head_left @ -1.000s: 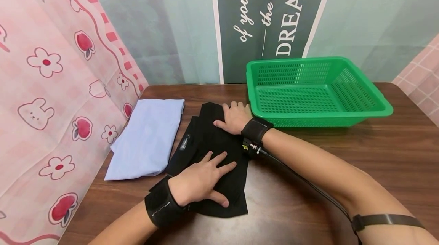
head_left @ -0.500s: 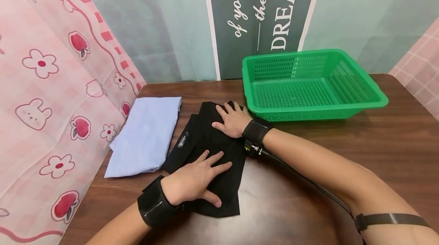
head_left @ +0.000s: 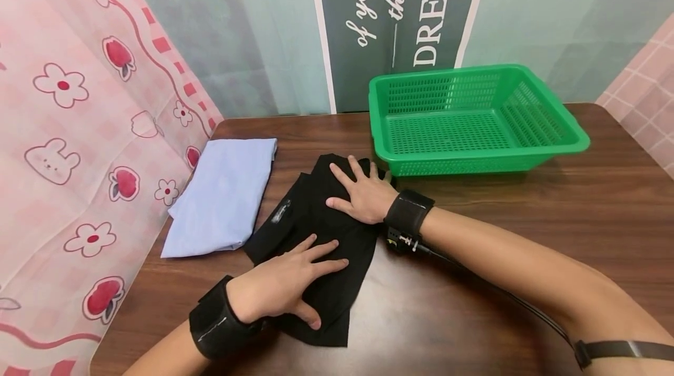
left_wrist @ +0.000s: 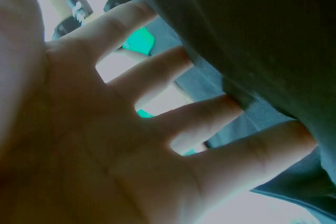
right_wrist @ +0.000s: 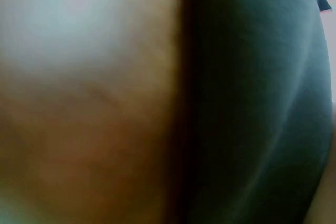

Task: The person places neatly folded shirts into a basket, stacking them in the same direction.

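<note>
A folded black garment (head_left: 316, 235) lies on the dark wooden table (head_left: 526, 235), left of centre, running diagonally from near the basket corner down toward the near edge. The left hand (head_left: 279, 288) lies flat on the near half of the garment, fingers straight and spread, pressing the cloth and gripping nothing; the left wrist view confirms splayed fingers (left_wrist: 157, 77) against dark fabric (left_wrist: 252, 40). The right hand (head_left: 363, 192) lies flat on the far half of the same garment, fingers extended and slightly fanned, thumb out to the left, likewise pressing rather than grasping. The right wrist view shows only a blurred palm (right_wrist: 84, 103) against dark cloth (right_wrist: 252, 103); finger position cannot be read from it. A small label (head_left: 281, 211) is visible on the garment's left fold. Each wrist carries a black strap, and a cable runs from the right one along the forearm. A folded light blue garment (head_left: 223, 195) lies just beside the black one, to its left, near a pink patterned curtain (head_left: 79, 130). A green perforated plastic basket (head_left: 571, 130) stands at the far right of the table, its near left corner close to the right hand's fingertips. A dark poster with white lettering (head_left: 400, 13) hangs on the wall behind.
</note>
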{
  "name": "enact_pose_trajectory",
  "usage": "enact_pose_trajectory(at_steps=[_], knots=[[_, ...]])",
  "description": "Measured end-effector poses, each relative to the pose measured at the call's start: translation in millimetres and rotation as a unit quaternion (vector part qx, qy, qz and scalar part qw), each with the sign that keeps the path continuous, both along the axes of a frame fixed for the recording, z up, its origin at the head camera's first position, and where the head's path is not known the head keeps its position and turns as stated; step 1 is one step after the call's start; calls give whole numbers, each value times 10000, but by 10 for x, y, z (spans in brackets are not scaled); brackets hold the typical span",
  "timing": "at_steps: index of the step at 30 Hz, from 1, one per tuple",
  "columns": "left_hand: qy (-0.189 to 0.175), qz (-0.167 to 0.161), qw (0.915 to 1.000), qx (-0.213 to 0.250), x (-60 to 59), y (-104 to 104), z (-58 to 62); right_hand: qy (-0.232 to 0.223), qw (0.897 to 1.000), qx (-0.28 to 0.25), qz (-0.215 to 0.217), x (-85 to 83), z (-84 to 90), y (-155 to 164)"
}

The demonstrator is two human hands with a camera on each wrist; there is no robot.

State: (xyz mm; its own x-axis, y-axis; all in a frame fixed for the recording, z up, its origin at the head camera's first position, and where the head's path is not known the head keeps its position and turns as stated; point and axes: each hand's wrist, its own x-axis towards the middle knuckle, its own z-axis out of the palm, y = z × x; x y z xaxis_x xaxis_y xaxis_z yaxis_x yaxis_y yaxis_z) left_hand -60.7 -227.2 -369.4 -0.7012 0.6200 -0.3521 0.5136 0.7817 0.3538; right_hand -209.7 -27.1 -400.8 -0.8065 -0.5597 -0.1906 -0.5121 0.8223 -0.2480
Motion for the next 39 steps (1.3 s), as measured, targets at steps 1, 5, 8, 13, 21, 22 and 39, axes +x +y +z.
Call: enact_pose_trajectory(at_steps=[1, 5, 8, 13, 21, 22, 39], knots=[[-25, 6, 10000, -19, 8, -2, 3, 36, 10000, -22, 23, 31, -8, 29], [-187, 17, 9998, -90, 53, -14, 6, 69, 9999, 20, 151, 145, -31, 136], [-356, 8, 9993, -122, 83, -9, 12, 68, 9997, 60, 244, 225, -9, 224], [-580, -87, 9983, -31, 132, -28, 13, 59, 9991, 208, 370, 350, 55, 349], [-700, -394, 9967, -81, 151, -64, 65, -16, 9973, 382, 621, 515, 133, 630], [-706, -417, 9966, -117, 151, -62, 73, 29, 9970, 397, 661, 536, 137, 669], [-186, -352, 9980, -482, 231, -62, 136, 586, 9922, 347, 1044, 864, 229, 1388]])
